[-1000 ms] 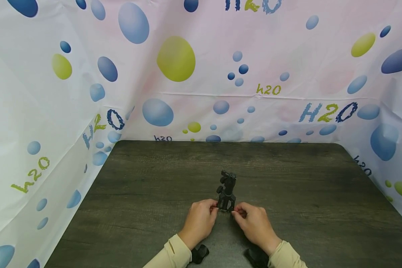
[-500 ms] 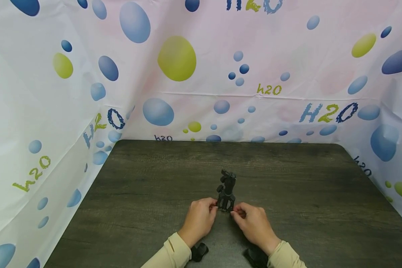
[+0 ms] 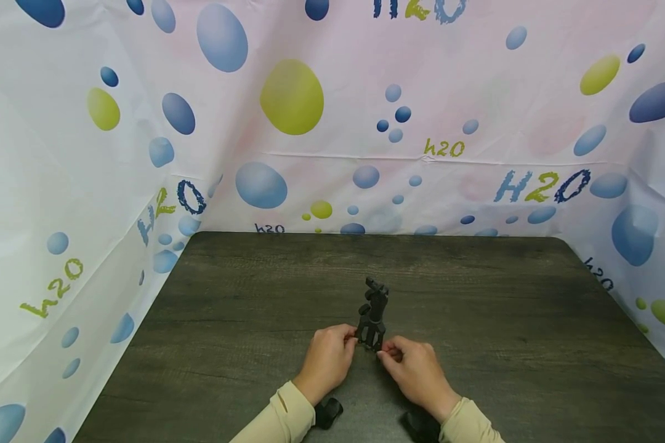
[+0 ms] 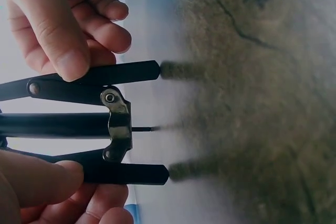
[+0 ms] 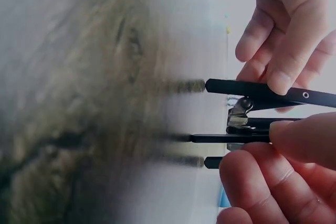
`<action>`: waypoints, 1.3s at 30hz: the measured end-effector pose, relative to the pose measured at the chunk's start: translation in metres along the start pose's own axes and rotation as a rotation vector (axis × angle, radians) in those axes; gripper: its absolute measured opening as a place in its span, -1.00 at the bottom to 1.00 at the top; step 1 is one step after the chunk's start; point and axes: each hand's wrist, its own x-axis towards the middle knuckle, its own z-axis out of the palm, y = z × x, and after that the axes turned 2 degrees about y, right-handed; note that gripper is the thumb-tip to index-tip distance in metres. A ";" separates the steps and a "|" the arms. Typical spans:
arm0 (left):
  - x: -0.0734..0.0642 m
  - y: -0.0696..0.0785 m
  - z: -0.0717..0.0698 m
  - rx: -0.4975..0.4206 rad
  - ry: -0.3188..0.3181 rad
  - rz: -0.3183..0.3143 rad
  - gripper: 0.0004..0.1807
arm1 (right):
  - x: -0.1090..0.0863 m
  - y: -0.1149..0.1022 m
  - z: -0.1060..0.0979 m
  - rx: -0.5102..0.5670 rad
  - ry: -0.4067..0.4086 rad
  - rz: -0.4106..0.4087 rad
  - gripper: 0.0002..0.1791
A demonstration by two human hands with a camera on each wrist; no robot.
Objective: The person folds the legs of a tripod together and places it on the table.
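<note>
A small black tripod stands upright near the middle of the dark table, its head tilted slightly left. My left hand pinches one leg low on the left side. On the right, my right hand pinches another leg between thumb and fingers. The left wrist view shows the tripod's centre column, a metal bracket and legs spread a little apart. Leg tips meet their blurred reflections at the tabletop. Three leg ends, including a slim black leg, show in the right wrist view.
The dark wood-look table has rounded far corners. A white curtain with blue and green dots and H2O lettering surrounds its back and sides. Black straps sit at both wrists, beside light sleeves.
The tripod and both hands have shifted very slightly left and away from me. Both hands keep their pinch on the legs.
</note>
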 end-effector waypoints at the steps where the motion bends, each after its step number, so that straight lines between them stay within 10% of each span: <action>1: 0.000 0.000 0.000 0.002 -0.003 -0.002 -0.91 | 0.000 0.000 0.000 0.006 -0.006 0.003 -0.88; 39: 0.007 0.004 -0.010 -0.006 0.009 0.015 -0.79 | -0.001 -0.007 0.004 0.098 -0.091 -0.019 -0.89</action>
